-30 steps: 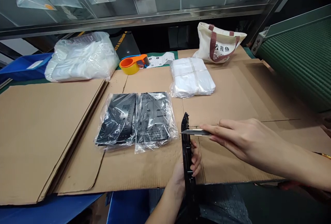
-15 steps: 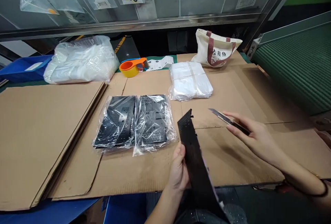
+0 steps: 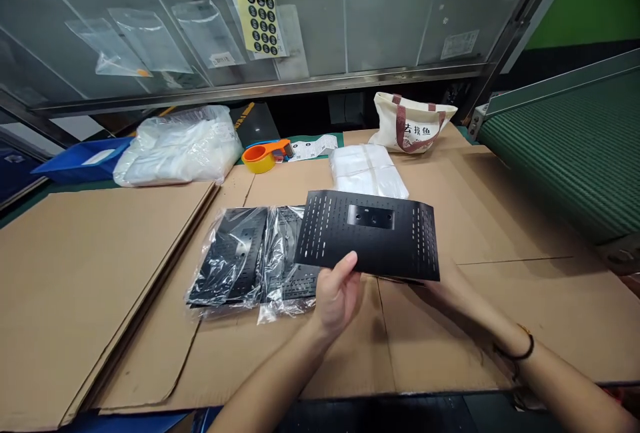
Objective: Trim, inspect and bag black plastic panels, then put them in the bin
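A black slotted panel (image 3: 370, 236) is held up over the cardboard, its face with a shiny rectangular recess toward me. My left hand (image 3: 339, 290) grips its lower edge, thumb on top. My right hand (image 3: 445, 286) is behind the panel's lower right corner; its fingers are hidden, and the knife seen earlier does not show. Left of the panel lie two clear-bagged black parts, one (image 3: 233, 256) fully visible and the other (image 3: 287, 280) partly covered by the panel. Behind the panel sits a bundle of white bags (image 3: 367, 170).
Cardboard sheets (image 3: 110, 273) are stacked at left. Along the back are a blue tray (image 3: 83, 161), a plastic-wrapped bundle (image 3: 177, 146), an orange tape dispenser (image 3: 263, 156) and a cloth bag (image 3: 413, 123). A green conveyor (image 3: 570, 146) runs at right.
The panel has come up from near my lap and turned its broad face toward me. My right hand has moved in behind it, and the knife has gone out of sight.
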{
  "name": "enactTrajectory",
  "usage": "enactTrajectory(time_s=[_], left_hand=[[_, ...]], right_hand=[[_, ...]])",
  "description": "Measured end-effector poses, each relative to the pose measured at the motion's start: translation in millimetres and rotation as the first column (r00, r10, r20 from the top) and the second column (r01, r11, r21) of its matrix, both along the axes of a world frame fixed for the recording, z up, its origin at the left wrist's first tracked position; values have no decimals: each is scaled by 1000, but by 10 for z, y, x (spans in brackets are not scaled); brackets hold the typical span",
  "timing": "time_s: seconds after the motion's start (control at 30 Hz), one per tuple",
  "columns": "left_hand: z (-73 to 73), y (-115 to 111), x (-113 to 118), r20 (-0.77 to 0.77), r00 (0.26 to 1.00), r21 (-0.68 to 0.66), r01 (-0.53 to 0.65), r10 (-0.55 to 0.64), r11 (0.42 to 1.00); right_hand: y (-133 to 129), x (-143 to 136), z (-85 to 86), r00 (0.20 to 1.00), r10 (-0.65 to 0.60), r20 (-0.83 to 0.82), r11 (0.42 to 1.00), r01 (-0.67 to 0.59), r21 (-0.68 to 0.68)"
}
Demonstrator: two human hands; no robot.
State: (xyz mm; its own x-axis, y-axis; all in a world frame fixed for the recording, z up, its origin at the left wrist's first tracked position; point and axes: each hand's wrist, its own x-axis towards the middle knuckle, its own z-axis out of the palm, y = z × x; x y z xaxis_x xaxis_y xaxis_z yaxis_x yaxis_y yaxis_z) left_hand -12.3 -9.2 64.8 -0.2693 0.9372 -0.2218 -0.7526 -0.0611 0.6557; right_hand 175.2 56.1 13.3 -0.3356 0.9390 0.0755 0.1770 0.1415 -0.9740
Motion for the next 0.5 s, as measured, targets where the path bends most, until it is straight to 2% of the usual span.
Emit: enactTrajectory(time_s=[0.1, 0.17, 0.23, 0.3, 0.37, 0.5], left_hand=[[-178, 74, 32, -34, 999, -18, -19, 18, 1000], [-350, 85, 24, -90, 996, -51, 22, -26, 998], [-508, 83, -7, -186, 976, -70, 105, -116, 992], [-605, 80, -45, -297, 934, -49, 192, -197, 980], [-627, 82, -71, -372, 905, 27, 232, -206, 972], [-545, 79, -67, -434, 896, 212, 201, -93, 956]], right_hand=[[247, -55, 58, 980, -21, -197, 989, -9, -150], [337, -84, 41, 952, -40, -303, 968, -39, -249], [366, -78, -19, 898, -93, -429, 909, -100, -405], [372, -18, -89, 846, -183, -501, 846, -124, -519], [385, 83, -134, 811, -280, -514, 834, -60, -549], [426, 259, -94, 726, -436, -532, 833, 103, -543]])
